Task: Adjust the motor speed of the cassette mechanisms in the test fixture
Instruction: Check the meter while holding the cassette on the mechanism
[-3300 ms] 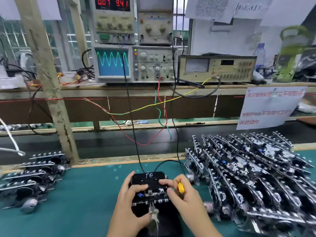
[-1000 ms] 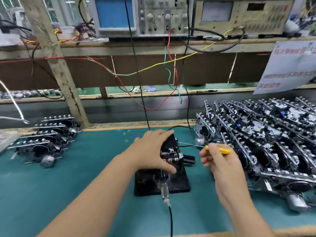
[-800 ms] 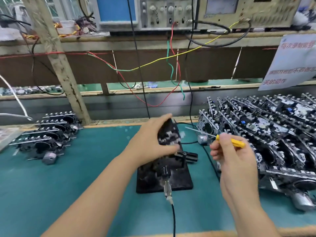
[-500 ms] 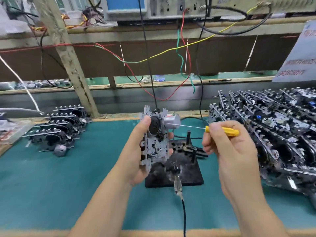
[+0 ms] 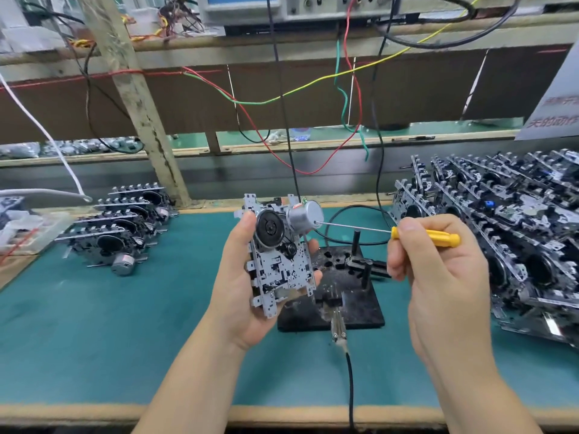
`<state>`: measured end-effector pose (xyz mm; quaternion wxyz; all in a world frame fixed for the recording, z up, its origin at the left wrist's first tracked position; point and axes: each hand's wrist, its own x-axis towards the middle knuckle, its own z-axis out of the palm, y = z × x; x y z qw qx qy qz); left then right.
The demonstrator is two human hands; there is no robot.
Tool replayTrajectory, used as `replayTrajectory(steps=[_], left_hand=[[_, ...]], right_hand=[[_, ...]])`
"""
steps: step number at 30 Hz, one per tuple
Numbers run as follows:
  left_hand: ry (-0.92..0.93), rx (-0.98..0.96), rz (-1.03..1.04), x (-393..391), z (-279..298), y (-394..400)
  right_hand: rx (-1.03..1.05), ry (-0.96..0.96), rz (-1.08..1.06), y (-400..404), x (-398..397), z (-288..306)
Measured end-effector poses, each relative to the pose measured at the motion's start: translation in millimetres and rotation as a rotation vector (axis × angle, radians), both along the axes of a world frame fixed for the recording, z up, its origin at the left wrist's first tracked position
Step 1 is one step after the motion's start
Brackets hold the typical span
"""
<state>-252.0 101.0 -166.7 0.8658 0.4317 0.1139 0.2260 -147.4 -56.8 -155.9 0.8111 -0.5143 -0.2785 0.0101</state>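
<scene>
Above a green table (image 5: 125, 339), a person's left hand (image 5: 241, 296) grips a cassette mechanism (image 5: 279, 258) upright, thumb along its left edge and fingertips curled round its right side, clear of the black test fixture (image 5: 354, 296) just behind and to the right. The right hand (image 5: 438, 270) pinches the yellow handle of a small screwdriver (image 5: 426, 237), its thin shaft reaching left so the tip meets the silver motor (image 5: 305, 214) at the mechanism's top. Stacks of mechanisms (image 5: 507, 233) crowd the table's right side, with a smaller group (image 5: 119, 227) at left.
</scene>
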Motion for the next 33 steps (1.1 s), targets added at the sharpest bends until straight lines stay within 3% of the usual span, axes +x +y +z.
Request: replayTrajectory(steps=[6, 13, 18, 25, 33], left_hand=[[0.025, 0.096, 0.041, -4.3, -2.0, -5.3], [0.082, 0.375, 0.149, -5.3, -2.3, -13.3], [0.025, 0.496, 0.235, -2.1, -2.5, -20.0], [0.095, 0.414, 0.194, -0.4, 0.9, -15.8], [0.131, 0.224, 0.176, -0.2, 0.8, -22.6]], right_hand=[[-0.003, 0.056, 0.026, 0.1, -1.5, -0.5], [-0.029, 0.271, 0.154, 2.3, 9.9, 5.6], [-0.075, 0.239, 0.159, 1.7, 12.3, 7.9], [-0.114, 0.073, 0.116, -5.3, 11.9, 7.4], [-0.098, 0.125, 0.234, -7.9, 17.2, 8.6]])
